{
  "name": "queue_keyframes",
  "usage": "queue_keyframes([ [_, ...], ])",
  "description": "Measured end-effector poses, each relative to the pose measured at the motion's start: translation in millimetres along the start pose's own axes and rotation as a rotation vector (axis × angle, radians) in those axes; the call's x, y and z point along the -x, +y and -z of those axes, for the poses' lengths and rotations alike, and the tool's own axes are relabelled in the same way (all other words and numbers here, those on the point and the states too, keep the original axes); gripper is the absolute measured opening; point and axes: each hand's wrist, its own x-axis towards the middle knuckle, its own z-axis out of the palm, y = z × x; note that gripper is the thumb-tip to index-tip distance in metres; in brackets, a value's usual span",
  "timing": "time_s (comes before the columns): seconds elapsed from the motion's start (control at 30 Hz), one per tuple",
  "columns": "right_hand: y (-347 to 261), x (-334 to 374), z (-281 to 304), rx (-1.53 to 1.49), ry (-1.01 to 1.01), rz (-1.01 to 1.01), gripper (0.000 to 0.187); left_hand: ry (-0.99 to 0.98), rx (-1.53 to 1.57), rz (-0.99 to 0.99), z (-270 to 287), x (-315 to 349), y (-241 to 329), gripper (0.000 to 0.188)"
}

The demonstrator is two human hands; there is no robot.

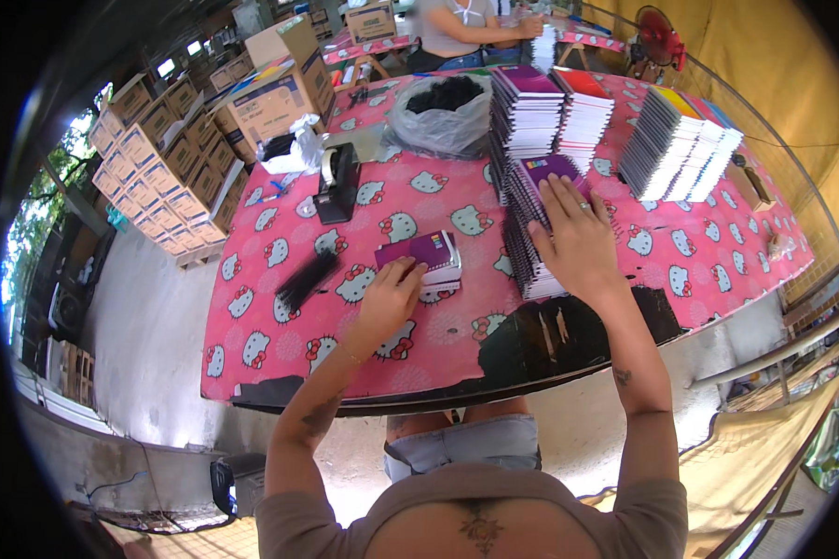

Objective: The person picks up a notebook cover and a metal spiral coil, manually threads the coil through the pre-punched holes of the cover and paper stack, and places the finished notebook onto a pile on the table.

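My right hand (578, 233) lies spread and flat on top of a tall stack of purple spiral notebooks (529, 250), its fingers over the upper cover. To the left, my left hand (387, 303) has its fingers bent together on the near edge of a small pile of purple-covered notebooks (418, 249); the thumb's hold is partly hidden. Beside that pile lies a bundle of thin black strands (308, 279). A black tape dispenser (336, 183) stands farther back on the pink patterned tablecloth (410, 359).
Behind my right hand rise more purple (529, 112) and red (583, 107) notebook stacks. Yellow and blue ones (676, 144) stand farther right. A plastic bag of black material (441, 112) sits at the back. Cartons (163, 168) are piled left; another person (466, 37) works beyond.
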Motion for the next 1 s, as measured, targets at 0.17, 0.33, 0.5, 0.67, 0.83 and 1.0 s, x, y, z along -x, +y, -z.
queue_keyframes([
  [0.17,-12,-3,0,-0.046,0.057,0.01,0.054,-0.01,-0.041,-0.043,0,12,-7,0.033],
  [0.33,-66,39,-3,-0.781,0.005,0.081,0.068,-0.074,0.027,-0.012,40,7,33,0.037],
  [0.5,-101,130,-105,-1.447,-0.197,-0.535,0.05,0.031,0.26,0.197,9,54,69,0.043],
  [0.67,-133,130,-113,-1.429,-0.124,-0.586,0.031,0.099,0.539,0.539,-11,77,95,0.063],
  [0.83,-105,136,-115,-1.515,-0.215,-0.648,0.02,0.286,0.222,0.411,24,69,-14,0.038],
  [1.0,-109,131,-117,-1.48,-0.262,-0.607,0.019,0.038,-0.472,0.547,55,89,-138,0.02],
])
